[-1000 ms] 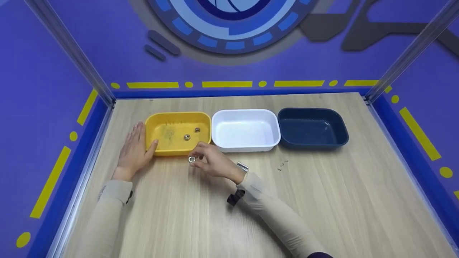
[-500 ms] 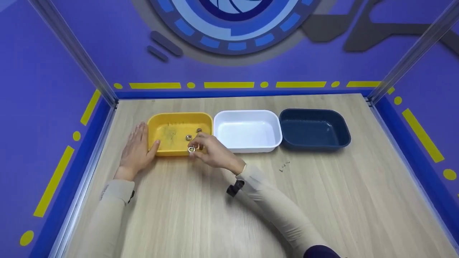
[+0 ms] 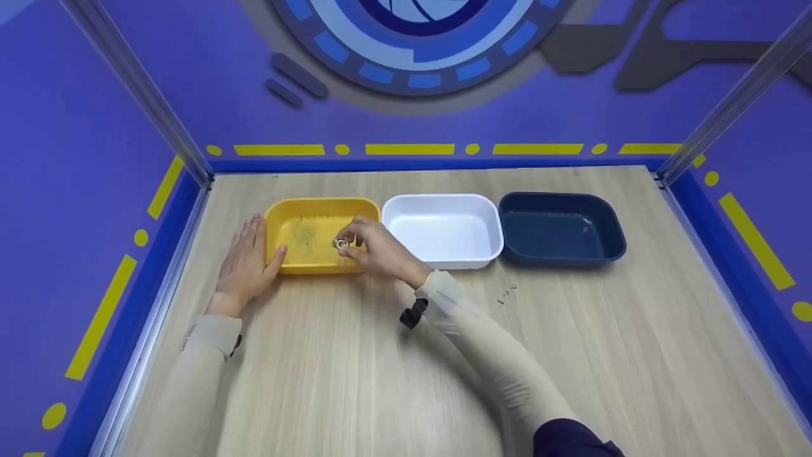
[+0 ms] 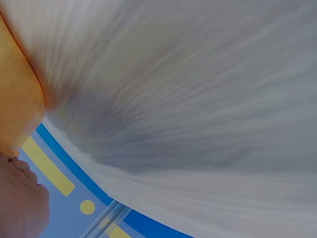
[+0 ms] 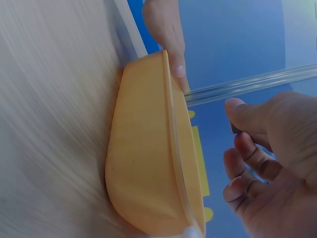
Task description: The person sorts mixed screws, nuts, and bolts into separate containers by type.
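Over the right part of the yellow bin (image 3: 311,260), my right hand (image 3: 384,249) pinches a metal nut (image 3: 343,244) between thumb and fingertips. The right wrist view shows the nut (image 5: 234,128) as a dark sliver at the thumb tip, above the bin's rim. Another nut seems to lie just behind the held one; my hand and the held nut mostly cover that spot. My left hand (image 3: 246,265) rests against the bin's left end, fingers straight along the outside and thumb over the near rim.
A white bin (image 3: 442,263) and a dark blue bin (image 3: 561,259) stand in a row to the right of the yellow one. Several tiny screws (image 3: 505,294) lie on the wooden table (image 3: 330,381). Blue-purple panels (image 3: 406,120) enclose the back and sides.
My right hand has moved away from me with the nut, from before the yellow bin's near rim to over its inside. My left hand keeps its place on the bin.
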A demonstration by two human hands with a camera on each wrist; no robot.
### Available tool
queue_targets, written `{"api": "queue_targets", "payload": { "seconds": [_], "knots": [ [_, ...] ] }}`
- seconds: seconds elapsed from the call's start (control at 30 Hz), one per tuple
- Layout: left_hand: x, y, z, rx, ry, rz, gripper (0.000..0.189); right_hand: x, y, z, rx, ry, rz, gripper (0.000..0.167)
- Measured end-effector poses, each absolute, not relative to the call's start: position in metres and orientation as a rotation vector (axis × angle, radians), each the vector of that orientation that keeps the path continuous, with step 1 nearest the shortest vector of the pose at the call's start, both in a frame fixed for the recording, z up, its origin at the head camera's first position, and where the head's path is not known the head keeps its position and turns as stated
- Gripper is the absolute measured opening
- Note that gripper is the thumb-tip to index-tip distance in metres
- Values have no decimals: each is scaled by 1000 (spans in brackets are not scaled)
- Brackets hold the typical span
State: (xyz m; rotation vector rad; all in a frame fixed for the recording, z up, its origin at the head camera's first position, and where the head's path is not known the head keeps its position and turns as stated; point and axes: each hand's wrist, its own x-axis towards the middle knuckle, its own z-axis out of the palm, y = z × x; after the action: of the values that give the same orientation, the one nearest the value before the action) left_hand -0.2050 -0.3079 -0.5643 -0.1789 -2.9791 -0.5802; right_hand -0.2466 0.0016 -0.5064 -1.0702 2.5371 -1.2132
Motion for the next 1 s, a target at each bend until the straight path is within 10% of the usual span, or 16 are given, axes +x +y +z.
{"api": "queue_targets", "payload": {
  "seconds": [1.0],
  "knots": [
    [-207,-307,-565,-178,-2977,-545,84,-273,-54,-494,-1001,2669,-1056,26]
  ]
}}
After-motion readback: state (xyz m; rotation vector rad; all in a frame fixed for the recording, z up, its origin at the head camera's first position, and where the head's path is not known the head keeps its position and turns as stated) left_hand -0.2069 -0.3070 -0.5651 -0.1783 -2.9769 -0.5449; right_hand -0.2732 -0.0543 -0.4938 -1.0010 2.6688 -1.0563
